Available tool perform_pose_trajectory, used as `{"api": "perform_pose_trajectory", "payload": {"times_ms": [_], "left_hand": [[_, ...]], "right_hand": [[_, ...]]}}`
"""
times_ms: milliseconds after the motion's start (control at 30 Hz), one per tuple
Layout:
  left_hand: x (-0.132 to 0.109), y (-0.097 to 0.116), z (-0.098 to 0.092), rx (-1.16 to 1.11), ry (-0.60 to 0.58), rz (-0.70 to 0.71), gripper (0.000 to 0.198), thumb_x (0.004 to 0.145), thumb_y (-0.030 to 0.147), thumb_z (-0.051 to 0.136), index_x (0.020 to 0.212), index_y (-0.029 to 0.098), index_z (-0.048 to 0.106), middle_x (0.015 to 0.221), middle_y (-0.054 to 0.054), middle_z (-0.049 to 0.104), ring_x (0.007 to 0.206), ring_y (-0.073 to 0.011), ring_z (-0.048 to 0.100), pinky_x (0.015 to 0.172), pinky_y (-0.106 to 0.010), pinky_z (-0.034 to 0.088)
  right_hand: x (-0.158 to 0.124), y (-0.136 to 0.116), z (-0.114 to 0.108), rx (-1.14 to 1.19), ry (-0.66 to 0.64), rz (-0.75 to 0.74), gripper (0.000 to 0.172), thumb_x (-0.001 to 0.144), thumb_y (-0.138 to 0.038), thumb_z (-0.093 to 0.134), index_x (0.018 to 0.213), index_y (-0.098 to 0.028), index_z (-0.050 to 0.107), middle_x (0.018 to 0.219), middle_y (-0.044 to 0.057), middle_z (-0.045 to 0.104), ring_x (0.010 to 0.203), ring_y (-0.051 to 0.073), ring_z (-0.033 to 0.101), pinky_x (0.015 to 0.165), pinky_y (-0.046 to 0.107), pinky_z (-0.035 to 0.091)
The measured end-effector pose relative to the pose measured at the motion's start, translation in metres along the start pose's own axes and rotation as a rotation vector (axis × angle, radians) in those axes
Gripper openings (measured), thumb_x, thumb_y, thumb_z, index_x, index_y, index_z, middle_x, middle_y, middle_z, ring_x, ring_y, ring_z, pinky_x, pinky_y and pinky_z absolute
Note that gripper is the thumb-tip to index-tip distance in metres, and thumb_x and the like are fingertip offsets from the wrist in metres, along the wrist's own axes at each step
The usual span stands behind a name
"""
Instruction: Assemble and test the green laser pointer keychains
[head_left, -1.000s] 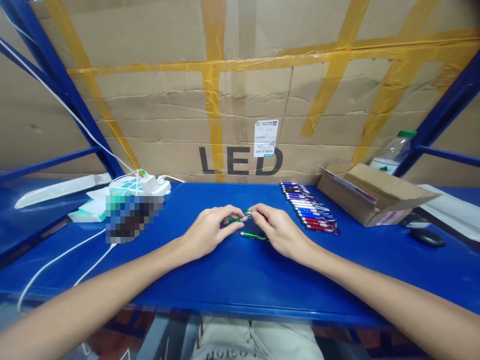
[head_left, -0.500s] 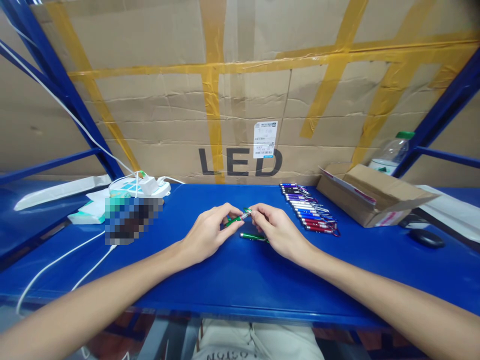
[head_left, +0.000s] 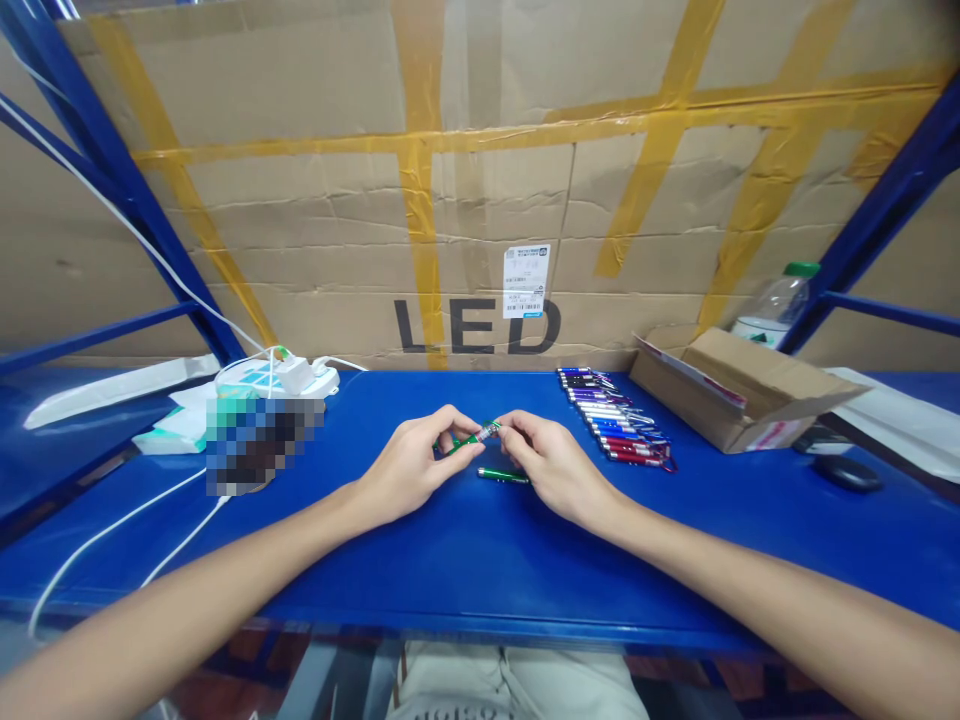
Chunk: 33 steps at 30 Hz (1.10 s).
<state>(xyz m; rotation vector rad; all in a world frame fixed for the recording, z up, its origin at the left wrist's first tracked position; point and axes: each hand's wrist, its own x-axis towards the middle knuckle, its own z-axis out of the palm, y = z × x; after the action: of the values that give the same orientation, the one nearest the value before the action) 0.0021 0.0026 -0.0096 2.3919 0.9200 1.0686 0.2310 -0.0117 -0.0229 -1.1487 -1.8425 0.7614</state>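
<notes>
Between my two hands is a slim green keychain flashlight (head_left: pixel 471 440), held tilted just above the table. My left hand (head_left: pixel 409 460) pinches its green barrel between thumb and fingers. At the other end, my right hand (head_left: pixel 555 465) has its thumb and fingertips closed around the silvery end with the clip, partly hiding it. A second green keychain flashlight (head_left: pixel 501 476) lies on the blue table right below, its right end covered by my right hand. To the right, a row of similar flashlights (head_left: pixel 606 415) in red, blue, silver, purple and black lies side by side.
An open cardboard box (head_left: pixel 739 390) stands at the right, near a black computer mouse (head_left: pixel 847 473) and a bottle with a green cap (head_left: pixel 780 305). A power strip (head_left: pixel 322 380), white cables and a pixelated object (head_left: pixel 262 445) are at the left. A large carton (head_left: pixel 337 230) walls the back.
The view has shifted slightly. Both hands keep their grip on the green flashlight, with only a slight shift of the right fingers at its clip end.
</notes>
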Motion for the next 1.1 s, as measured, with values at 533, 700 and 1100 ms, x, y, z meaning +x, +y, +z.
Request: {"api": "perform_pose_trajectory", "payload": {"times_ms": [533,700,1100], "left_hand": [[-0.003,-0.003,0.011,0.045,-0.001,0.033,0.016,0.103,0.034,0.069,0.098,0.02,0.062,0.078,0.004,0.059,0.068,-0.0118,0.057,0.065,-0.023,0.043],[-0.002,-0.002,0.011,0.043,0.043,0.056,0.014,0.102,0.031,0.068,0.096,0.02,0.062,0.078,0.003,0.059,0.068,-0.012,0.055,0.065,-0.024,0.044],[-0.003,0.002,0.009,-0.26,-0.001,-0.181,0.025,0.103,0.043,0.068,0.102,0.02,0.057,0.096,-0.002,0.076,0.059,-0.0128,0.073,0.055,-0.023,0.052]], "right_hand": [[0.001,-0.004,0.004,0.334,-0.035,0.12,0.03,0.095,-0.048,0.06,0.08,-0.022,0.059,0.073,-0.002,0.056,0.066,0.015,0.053,0.061,0.029,0.043],[0.0,-0.007,0.005,0.384,-0.036,0.127,0.032,0.094,-0.05,0.062,0.081,-0.022,0.061,0.076,-0.001,0.057,0.068,0.015,0.054,0.064,0.03,0.045],[-0.001,-0.012,0.004,0.421,-0.033,0.141,0.03,0.093,-0.049,0.063,0.087,-0.02,0.067,0.077,-0.001,0.057,0.067,0.015,0.053,0.063,0.029,0.045]]}}
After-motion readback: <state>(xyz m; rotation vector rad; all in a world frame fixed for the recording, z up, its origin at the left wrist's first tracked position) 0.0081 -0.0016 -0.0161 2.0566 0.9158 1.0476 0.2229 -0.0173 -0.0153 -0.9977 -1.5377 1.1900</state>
